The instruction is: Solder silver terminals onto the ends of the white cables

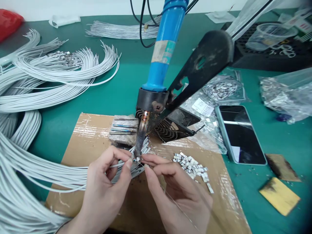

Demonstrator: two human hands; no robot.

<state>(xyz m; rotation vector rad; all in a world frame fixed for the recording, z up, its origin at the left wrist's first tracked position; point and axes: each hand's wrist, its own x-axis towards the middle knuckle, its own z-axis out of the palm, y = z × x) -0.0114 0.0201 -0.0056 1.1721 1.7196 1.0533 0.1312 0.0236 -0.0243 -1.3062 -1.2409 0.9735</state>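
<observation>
A white cable [114, 166] is running into the fingers of the left hand [107, 188], its end lying at the fingertips, just below the tip of a soldering iron [159, 61]. A thin silvery wire [181, 209] is passing between the thumb and forefinger of the right hand [177, 191] and reaching toward the same tip; whether it is touching the iron is too small to tell. The iron is slanting downward, its smooth blue handle sitting in a black collar and its narrow metal barrel showing brown, heat-stained marks. Behind the hands, a rough grey block [123, 138] is carrying several slender metal rods. Small, flat, shiny metal pieces [191, 165] are lying in a loose heap just beyond the right hand, on a sheet of brown cardboard [73, 143] partly covered with glossy tape. Smooth white cables [60, 172] are curving in thick bundles across the left side of the green table [131, 71]. The left hand is closing thumb and forefinger in a narrow pinch on the cable; the right hand is pinching the wire likewise, its remaining fingers curling loosely.
</observation>
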